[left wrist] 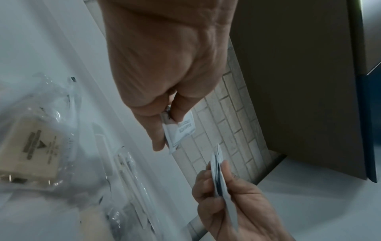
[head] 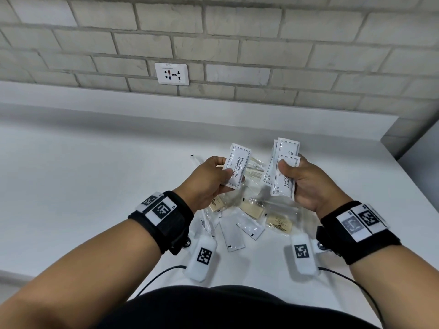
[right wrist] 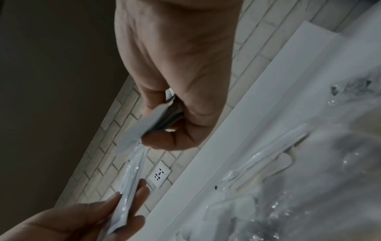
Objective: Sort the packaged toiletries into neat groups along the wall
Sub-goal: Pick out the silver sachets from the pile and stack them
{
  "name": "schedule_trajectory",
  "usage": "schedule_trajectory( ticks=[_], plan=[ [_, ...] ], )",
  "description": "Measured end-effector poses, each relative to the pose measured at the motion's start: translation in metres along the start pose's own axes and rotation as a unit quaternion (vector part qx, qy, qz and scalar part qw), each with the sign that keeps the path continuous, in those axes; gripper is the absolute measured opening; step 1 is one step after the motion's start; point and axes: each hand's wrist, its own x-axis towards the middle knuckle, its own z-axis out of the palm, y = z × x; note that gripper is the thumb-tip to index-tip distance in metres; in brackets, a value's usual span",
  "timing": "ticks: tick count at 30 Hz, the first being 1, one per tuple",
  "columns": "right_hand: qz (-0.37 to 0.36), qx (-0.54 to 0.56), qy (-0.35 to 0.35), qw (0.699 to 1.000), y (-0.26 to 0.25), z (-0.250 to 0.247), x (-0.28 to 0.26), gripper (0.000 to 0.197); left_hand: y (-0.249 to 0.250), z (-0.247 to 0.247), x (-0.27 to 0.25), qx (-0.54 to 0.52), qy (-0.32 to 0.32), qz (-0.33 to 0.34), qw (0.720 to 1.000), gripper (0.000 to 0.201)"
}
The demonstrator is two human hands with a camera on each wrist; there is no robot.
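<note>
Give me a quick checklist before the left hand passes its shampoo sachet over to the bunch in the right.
1. Left hand holds one shampoo sachet firmly: ok.
2. Right hand grips the sachet bunch under the thumb: ok.
3. Labels match: cannot tell; the bunch's print is partly covered.
4. Bunch squared up: not ok, the sachets are fanned.
5. Counter along the wall free for a group: ok.
6. Loose pile sorted: not ok, soaps and sachets are mixed.
</note>
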Motion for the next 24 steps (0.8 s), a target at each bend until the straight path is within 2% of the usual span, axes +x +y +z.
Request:
schedule_trajectory(
  ticks=[2, 3, 4, 6, 8, 9, 11, 14, 15, 18, 21, 24],
  plan=[
    [-0.001, -0.01, -0.034, 0.999, -0.005, 0.0, -0.003, 0.079, -0.001, 0.004, 0.001, -0.02, 0.006, 0.005, 1.0, 0.014],
    [-0.001, -0.022, -0.042, 0.999, -0.005, 0.003, -0.004, 0.087, -0.001, 0.007, 0.001, -0.027, 0.004, 0.008, 1.0, 0.013],
    [0.001, -0.034, -0.042, 0.999, -0.004, 0.006, -0.003, 0.084, 0.0, 0.012, 0.002, -0.036, 0.001, 0.006, 0.999, 0.012],
    [-0.001, -0.074, -0.019, 0.997, 0.002, 0.021, -0.003, 0.053, 0.001, 0.027, -0.003, -0.048, -0.024, -0.005, 0.999, 0.009],
    [-0.007, -0.139, 0.028, 0.99, 0.007, 0.039, -0.003, 0.023, 0.001, 0.043, -0.006, -0.033, -0.052, -0.004, 0.998, 0.018],
    [-0.009, -0.154, 0.045, 0.987, 0.009, 0.043, -0.004, 0.018, 0.001, 0.049, -0.006, -0.011, -0.053, 0.005, 0.999, 0.027],
    [-0.001, -0.133, 0.044, 0.99, 0.007, 0.048, -0.007, 0.024, 0.001, 0.054, -0.004, 0.011, -0.041, 0.027, 0.999, 0.04],
    [0.01, -0.096, 0.034, 0.995, 0.001, 0.045, -0.011, 0.025, 0.002, 0.059, -0.002, -0.07, -0.051, 0.01, 0.996, 0.056],
    [0.003, -0.109, 0.037, 0.993, -0.001, 0.045, -0.014, 0.025, 0.003, 0.062, -0.003, -0.103, -0.077, -0.004, 0.992, 0.055],
    [-0.018, -0.179, 0.051, 0.982, -0.005, 0.045, -0.019, 0.033, 0.009, 0.076, -0.008, -0.153, -0.153, -0.037, 0.976, 0.032],
    [-0.048, -0.27, 0.068, 0.959, -0.009, 0.043, -0.019, 0.034, 0.01, 0.088, -0.006, -0.203, -0.14, -0.048, 0.968, 0.013],
    [-0.063, -0.383, 0.107, 0.915, -0.01, 0.031, -0.012, 0.04, 0.007, 0.096, -0.005, -0.242, -0.108, -0.06, 0.962, 0.01]
  ],
)
